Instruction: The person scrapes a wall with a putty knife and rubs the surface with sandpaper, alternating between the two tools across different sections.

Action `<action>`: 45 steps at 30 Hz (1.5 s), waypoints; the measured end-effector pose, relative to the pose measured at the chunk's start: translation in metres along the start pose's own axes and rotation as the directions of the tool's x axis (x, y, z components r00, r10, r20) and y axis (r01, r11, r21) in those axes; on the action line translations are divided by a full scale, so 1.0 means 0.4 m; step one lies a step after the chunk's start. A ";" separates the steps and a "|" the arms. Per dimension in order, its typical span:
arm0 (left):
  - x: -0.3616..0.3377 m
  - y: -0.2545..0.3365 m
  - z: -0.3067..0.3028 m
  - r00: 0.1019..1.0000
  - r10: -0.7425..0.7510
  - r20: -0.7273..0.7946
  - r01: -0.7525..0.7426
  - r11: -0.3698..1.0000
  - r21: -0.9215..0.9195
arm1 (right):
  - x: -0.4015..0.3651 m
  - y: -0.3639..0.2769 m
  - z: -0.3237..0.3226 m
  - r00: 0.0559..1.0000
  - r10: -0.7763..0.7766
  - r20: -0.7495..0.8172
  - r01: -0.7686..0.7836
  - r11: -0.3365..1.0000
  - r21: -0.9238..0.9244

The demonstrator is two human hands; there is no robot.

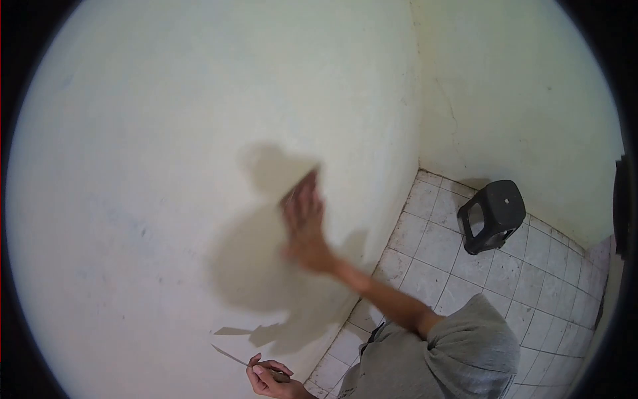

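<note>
My right hand (307, 233), blurred by motion, reaches up to the pale wall (166, 100) with its fingers laid along a thin, dark brown, straight-edged flat piece (297, 189). That piece lies at the wall, its far edge showing past my fingertips. Low in the view, my left hand (267, 378) is closed around the brown handle of a putty knife (229, 355). The blade is seen nearly edge-on, pointing up and left, close to the wall. Shadows of both hands and the blade fall on the wall.
A black plastic stool (502, 206) stands on the white tiled floor (432, 246) near the corner. A second wall (505, 106) with a thin crack meets the first at the right. Faint bluish patches and small dark marks show on the wall's left part.
</note>
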State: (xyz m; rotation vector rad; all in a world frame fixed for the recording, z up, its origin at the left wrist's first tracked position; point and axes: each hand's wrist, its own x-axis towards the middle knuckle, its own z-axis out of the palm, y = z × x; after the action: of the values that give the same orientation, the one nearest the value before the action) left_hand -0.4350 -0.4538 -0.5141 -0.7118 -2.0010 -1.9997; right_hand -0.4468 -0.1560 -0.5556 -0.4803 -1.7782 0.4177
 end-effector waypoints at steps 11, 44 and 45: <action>0.009 0.076 0.081 1.000 0.010 0.014 -0.012 0.993 0.115 | 0.101 0.143 -0.154 0.919 -0.343 0.192 0.372 0.917 -0.141; -0.039 0.053 0.037 0.944 -0.192 0.270 0.128 0.963 0.237 | -0.242 0.573 0.133 0.472 0.875 -0.109 -0.717 0.453 0.530; -0.034 0.056 0.040 0.947 -0.178 0.267 0.110 0.962 0.249 | -0.233 0.542 0.146 0.470 0.876 -0.107 -0.728 0.453 0.515</action>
State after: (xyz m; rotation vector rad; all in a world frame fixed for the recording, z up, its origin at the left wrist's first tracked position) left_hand -0.4095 -0.4414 -0.5018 -0.8638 -2.4708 -1.7762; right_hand -0.4595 -0.0222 -0.7582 -1.0545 -0.9169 1.2832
